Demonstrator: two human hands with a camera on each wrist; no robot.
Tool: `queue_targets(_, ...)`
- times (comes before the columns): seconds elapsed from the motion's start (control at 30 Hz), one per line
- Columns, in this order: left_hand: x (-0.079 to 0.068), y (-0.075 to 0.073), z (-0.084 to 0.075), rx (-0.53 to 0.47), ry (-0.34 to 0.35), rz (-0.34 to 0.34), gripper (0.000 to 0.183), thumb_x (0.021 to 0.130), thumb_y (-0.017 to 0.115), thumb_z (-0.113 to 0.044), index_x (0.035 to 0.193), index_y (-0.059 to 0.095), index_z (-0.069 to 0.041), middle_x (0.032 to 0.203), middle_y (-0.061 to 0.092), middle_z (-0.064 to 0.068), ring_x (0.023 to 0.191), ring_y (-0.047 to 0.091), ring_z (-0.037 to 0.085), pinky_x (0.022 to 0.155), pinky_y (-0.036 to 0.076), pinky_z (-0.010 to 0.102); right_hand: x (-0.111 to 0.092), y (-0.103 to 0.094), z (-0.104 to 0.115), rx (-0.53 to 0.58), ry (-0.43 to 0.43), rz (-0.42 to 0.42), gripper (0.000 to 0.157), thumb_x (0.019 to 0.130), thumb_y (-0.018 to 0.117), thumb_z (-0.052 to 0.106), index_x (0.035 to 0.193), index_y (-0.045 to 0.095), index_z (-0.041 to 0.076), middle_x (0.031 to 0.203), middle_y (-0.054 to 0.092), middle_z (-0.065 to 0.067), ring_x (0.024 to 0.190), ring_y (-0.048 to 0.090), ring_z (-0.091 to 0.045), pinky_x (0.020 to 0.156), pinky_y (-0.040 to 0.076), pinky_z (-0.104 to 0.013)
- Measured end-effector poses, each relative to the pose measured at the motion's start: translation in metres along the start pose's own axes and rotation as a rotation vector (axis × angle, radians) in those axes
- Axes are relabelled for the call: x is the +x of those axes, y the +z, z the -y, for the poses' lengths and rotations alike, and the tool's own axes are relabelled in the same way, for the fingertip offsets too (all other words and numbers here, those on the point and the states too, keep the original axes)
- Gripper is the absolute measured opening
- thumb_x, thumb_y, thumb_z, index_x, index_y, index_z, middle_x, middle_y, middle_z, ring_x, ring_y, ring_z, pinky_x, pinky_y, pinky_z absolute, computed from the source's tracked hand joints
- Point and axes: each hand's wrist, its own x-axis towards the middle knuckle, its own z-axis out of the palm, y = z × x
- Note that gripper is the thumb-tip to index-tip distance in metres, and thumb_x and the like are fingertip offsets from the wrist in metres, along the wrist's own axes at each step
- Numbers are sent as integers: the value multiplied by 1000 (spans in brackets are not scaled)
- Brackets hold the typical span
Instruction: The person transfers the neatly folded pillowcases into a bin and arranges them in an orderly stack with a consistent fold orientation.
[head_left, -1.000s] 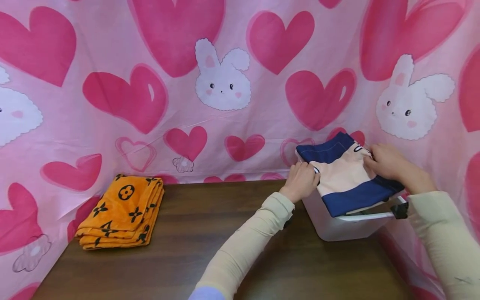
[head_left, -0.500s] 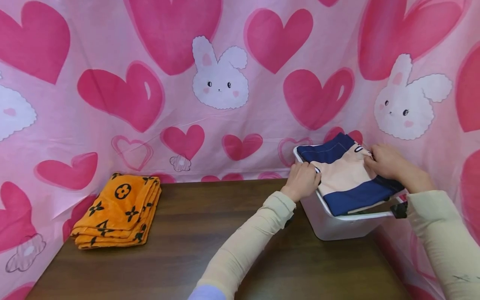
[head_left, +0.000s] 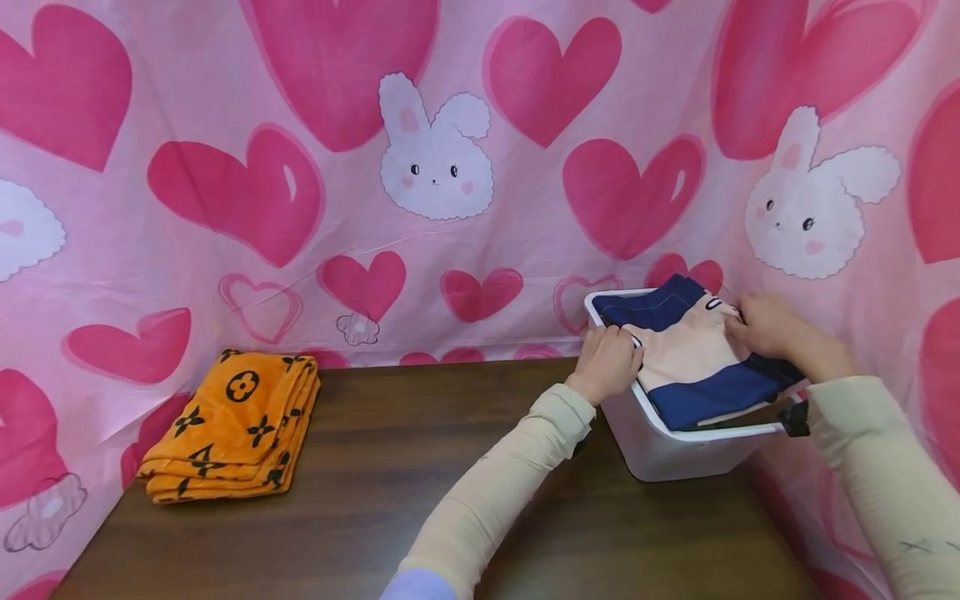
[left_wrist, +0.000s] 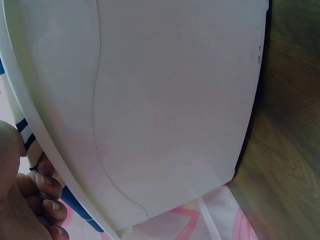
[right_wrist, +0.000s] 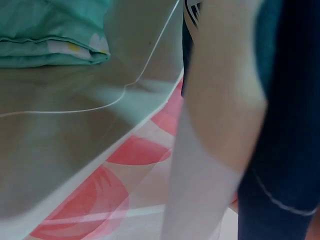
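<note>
A folded navy-and-cream garment (head_left: 686,346) with dark-and-white striped trim lies at the mouth of a white plastic bin (head_left: 675,454), right of centre in the head view. At its left edge, my left hand (head_left: 606,360) pinches the cloth beside the bin's rim. The left wrist view shows curled fingers (left_wrist: 48,205) at the striped trim, just outside the rim. On the opposite side, my right hand (head_left: 768,325) grips the garment's right edge. The right wrist view has the garment (right_wrist: 285,150) close and blurred, with that hand mostly hidden.
An orange folded blanket (head_left: 232,425) with black motifs sits at the left of the brown wooden table (head_left: 390,467). Inside the bin is a teal folded cloth (right_wrist: 55,35). A pink heart-and-rabbit curtain (head_left: 450,242) surrounds the table. A black clip-like part (head_left: 795,417) is at the bin's right rim.
The garment has sunk slightly into the bin, so more of the white rim shows at the back left. Both hands keep their hold and have gone down a little with it.
</note>
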Motion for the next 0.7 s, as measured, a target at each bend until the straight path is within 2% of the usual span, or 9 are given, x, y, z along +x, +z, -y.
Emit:
queue_targets(0.27,1,3,0,2,21,-25,36,104,49,-33,83,70,-15,82,69,-1,78,67,17,68,48,30,3,6,-6,9,11,41,23,96,57,12,89,56,-10,68,53,-9,65,52,-26,61,44,-38)
queue_targets(0.4,-1,5,1,-16,-3,-25,35,104,49,-32,82,70,-15,82,68,-1,80,66,17,68,48,30,3,10,-6,35,0,37,20,95,57,10,85,57,-7,66,51,-7,64,51,-24,61,42,-37)
queue_targets(0.57,-3,9,2,-97,-89,-16,25,103,51,-33,96,67,-15,93,67,-1,93,64,17,79,48,29,2,13,-9,34,-5,6,19,92,59,7,90,59,-11,70,57,-8,66,53,-24,63,47,-39)
queue_targets(0.7,-5,9,4,-148,-115,-13,23,102,53,-35,107,63,-15,101,66,-2,102,61,17,86,46,29,2,13,-10,81,20,27,27,92,61,7,107,58,-16,83,64,-15,73,58,-25,67,55,-43)
